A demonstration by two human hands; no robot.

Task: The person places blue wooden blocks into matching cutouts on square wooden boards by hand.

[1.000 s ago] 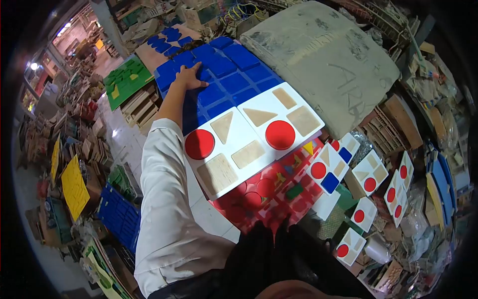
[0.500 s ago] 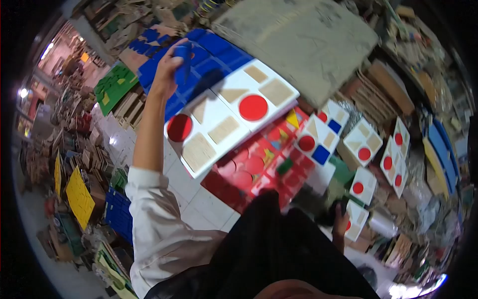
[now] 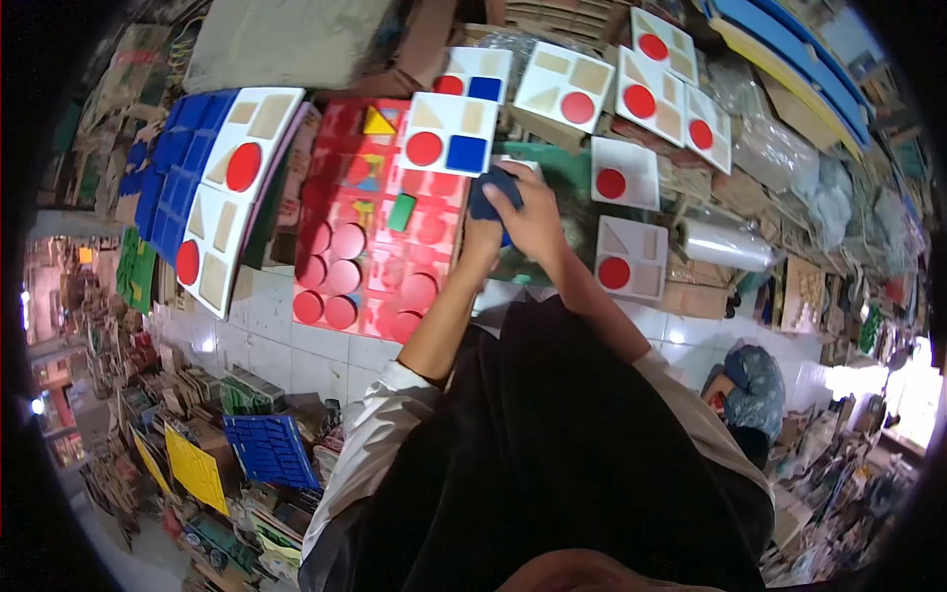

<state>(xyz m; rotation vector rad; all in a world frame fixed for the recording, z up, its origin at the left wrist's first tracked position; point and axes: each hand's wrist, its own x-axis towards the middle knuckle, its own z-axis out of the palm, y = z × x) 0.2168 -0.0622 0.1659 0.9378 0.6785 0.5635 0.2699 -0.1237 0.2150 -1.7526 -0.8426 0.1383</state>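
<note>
My hands meet in front of me, just below a white board (image 3: 451, 109) with a red disc and a blue square. My left hand (image 3: 480, 242) is closed round a blue piece (image 3: 506, 238), mostly hidden by the fingers. Closed over a dark, soft-looking pad or cloth (image 3: 485, 199), my right hand (image 3: 536, 219) presses against the left hand's piece. Behind the hands lies a green surface (image 3: 572, 178). To the left, a red sheet (image 3: 385, 266) carries several red discs (image 3: 346, 241), a green block (image 3: 400, 211) and a yellow triangle (image 3: 378, 121).
Blue squares (image 3: 176, 168) lie at the far left beside white boards (image 3: 217, 227) with red discs. More white boards (image 3: 626, 163) stand at the right, near a roll of clear film (image 3: 728, 247). Another person (image 3: 750, 390) crouches at the lower right.
My left hand has come from the blue squares at the left, bringing a blue piece to the middle. My right hand has moved up and in to meet it. The view has turned.
</note>
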